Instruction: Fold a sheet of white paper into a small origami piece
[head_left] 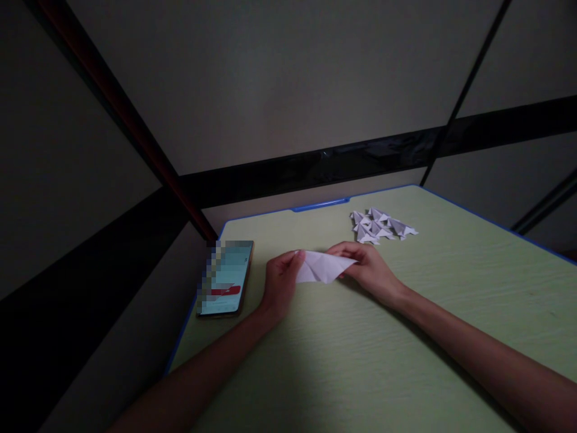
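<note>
Between my hands is a piece of folded white paper [322,266], creased and coming to a point at its right end. My left hand [280,279] pinches its left end, thumb on top. On the other side my right hand [366,269] grips the paper's right part, with fingers behind its upper edge; some fingertips are hidden by the paper. Just beyond the right hand, several small folded paper figures [376,225] lie in a cluster on the table.
A phone [228,279] with a lit screen lies at the left edge of the pale green table [351,361]. The table has a blue rim and a blue strip [321,205] at its far edge. Behind it stand grey panels with a black band [311,168].
</note>
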`<move>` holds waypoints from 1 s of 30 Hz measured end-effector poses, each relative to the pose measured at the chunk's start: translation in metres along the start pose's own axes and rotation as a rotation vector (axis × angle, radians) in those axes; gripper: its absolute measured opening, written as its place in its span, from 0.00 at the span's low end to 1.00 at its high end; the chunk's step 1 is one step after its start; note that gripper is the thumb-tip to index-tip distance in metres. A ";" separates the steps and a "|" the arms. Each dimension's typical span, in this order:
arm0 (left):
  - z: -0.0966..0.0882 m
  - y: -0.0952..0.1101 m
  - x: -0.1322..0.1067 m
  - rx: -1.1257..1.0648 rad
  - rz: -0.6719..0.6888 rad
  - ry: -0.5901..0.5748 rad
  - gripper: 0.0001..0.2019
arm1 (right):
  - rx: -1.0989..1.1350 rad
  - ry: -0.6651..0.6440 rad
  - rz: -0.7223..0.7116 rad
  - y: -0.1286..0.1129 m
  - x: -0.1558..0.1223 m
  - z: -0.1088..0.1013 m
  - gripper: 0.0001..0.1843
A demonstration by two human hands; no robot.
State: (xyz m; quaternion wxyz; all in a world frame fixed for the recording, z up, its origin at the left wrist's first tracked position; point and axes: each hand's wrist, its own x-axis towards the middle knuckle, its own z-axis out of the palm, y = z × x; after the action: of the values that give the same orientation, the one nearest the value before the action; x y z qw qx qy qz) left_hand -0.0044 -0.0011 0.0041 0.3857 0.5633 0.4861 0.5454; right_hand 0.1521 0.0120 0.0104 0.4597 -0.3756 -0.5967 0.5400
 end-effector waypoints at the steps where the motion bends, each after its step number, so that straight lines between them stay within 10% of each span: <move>1: 0.001 0.002 -0.002 0.002 0.009 -0.032 0.14 | 0.028 0.038 -0.001 0.000 0.000 -0.001 0.07; 6: 0.006 0.011 -0.010 0.025 0.076 -0.179 0.13 | 0.163 0.195 -0.047 0.000 0.000 -0.002 0.11; 13: 0.005 0.007 -0.010 0.070 0.149 -0.036 0.12 | 0.288 0.230 -0.153 -0.001 -0.002 0.000 0.08; 30: 0.007 0.001 -0.007 -0.199 -0.180 -0.163 0.13 | -0.003 0.153 0.006 0.000 -0.003 0.001 0.08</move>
State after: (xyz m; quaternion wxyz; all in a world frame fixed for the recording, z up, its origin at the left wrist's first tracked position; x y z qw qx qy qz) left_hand 0.0036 -0.0073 0.0028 0.5252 0.5187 0.4453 0.5068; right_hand 0.1522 0.0086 0.0100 0.5018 -0.4180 -0.5596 0.5103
